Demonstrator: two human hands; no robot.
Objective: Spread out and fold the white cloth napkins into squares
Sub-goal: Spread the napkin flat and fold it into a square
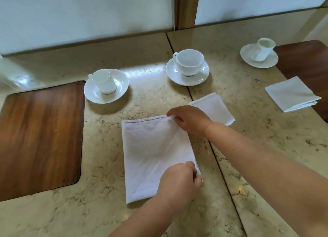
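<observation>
Under right hand (190, 120), second folded napkin (215, 106) partly hidden

Left hand (179, 181) near, fingers curled, pinching; right hand (189, 119) farther out, pinching too

Bright, soft daylight glares off the marble counter (145, 77); edges bow with wide-angle distortion, slightly blurred.

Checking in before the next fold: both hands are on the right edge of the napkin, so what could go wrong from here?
1. The left hand and right hand pinch only the right edge of the half-folded napkin; the layers may slip and misalign.
2. The right hand is beside the folded napkin and could nudge it.
3. A wide leftward sweep might reach the left cup and saucer.
</observation>
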